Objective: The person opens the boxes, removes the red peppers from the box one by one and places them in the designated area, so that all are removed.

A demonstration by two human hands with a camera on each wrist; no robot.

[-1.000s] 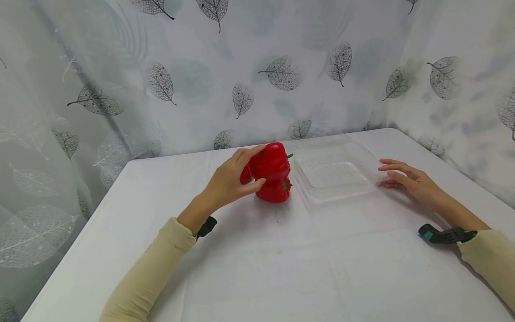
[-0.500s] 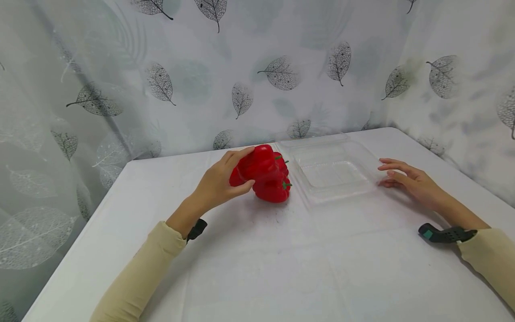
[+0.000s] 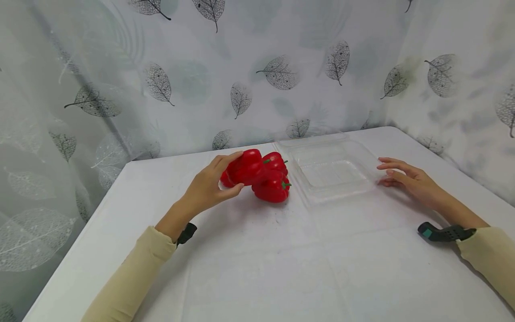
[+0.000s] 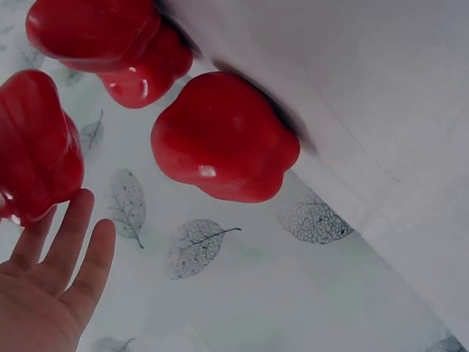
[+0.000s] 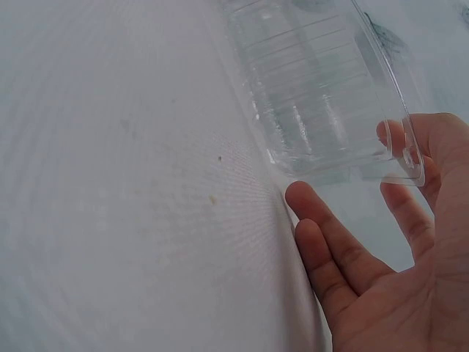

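Observation:
My left hand [image 3: 205, 185] grips a glossy red bell pepper [image 3: 247, 166] between thumb and fingers, holding it above the table. In the left wrist view, this bell pepper [image 4: 37, 147] sits at the left edge, by the fingertips. Another red bell pepper [image 4: 223, 139] stands apart on the table; in the head view it is mostly hidden behind the held one. Two more red bell peppers, a rear one [image 3: 275, 161] and a front one [image 3: 271, 190], sit close together. My right hand [image 3: 410, 181] lies with relaxed fingers at the right corner of a clear plastic container [image 3: 334, 174].
The container's transparent edges are hard to see, and its raised back part [image 3: 310, 134] reaches toward the rear table edge. A white cloth [image 3: 281, 268] covers the table. Leaf-patterned curtains [image 3: 193, 89] hang behind and at both sides.
My left hand has moved left with the bell pepper, away from the pair beside the container, so the rear pepper now shows. My right hand and the container have stayed in place.

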